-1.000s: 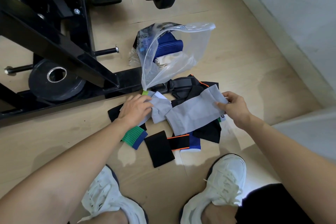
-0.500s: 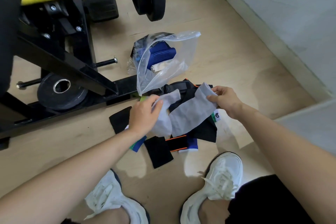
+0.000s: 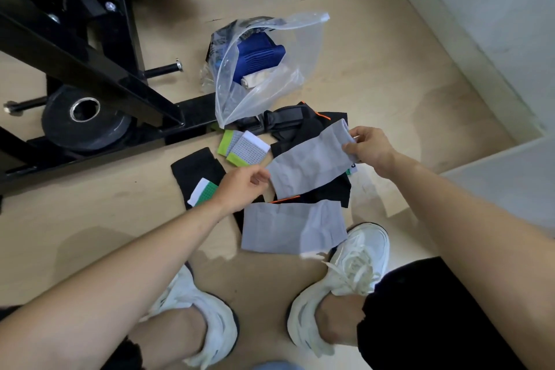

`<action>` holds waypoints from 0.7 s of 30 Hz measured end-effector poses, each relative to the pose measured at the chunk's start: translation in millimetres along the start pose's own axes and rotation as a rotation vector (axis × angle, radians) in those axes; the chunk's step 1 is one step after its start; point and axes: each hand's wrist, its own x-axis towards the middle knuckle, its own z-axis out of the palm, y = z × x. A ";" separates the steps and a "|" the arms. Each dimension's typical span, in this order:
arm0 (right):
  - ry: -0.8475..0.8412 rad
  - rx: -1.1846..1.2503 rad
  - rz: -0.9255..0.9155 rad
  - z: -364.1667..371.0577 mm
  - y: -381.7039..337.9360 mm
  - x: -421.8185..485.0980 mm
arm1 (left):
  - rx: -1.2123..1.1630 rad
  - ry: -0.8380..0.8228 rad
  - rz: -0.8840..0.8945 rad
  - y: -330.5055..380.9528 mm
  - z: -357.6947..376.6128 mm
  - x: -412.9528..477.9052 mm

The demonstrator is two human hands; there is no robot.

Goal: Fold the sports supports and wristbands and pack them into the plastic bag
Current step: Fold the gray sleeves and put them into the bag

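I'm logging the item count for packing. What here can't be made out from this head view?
Head view:
1. Clear plastic bag: whatever lies behind the ribbed blue support and white roll, masked by crinkled film.
2. Black supports pile: number of pieces, covered by the grey fabric sleeve both hands hold.
3. White tag: print, hidden by the right hand.
4. Green-and-white wristband: partly under the left hand.

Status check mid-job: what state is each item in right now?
plastic bag: open, partly packed
blue support: inside the bag
held grey sleeve: unfolded, stretched between both hands
left hand: pinches its near end
right hand: pinches its far end
loose grey sleeve: flat on floor, unfolded
wristbands: on floor, unpacked
black supports: on floor, unpacked
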 end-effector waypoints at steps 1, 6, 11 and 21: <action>-0.004 -0.005 0.001 1.2 1.8 -0.4 | 0.094 -0.072 0.025 0.9 4.6 0.1; -0.034 0.011 -0.005 4.4 8.8 -3.7 | 0.638 -0.171 0.095 -11.5 27.2 -4.7; -0.089 -0.007 -0.050 6.7 8.7 -5.9 | 0.709 -0.215 -0.074 -34.5 18.4 -10.6; -0.221 -0.081 -0.167 1.7 -36.4 -18.6 | -0.305 -0.207 -0.142 6.5 -46.9 0.0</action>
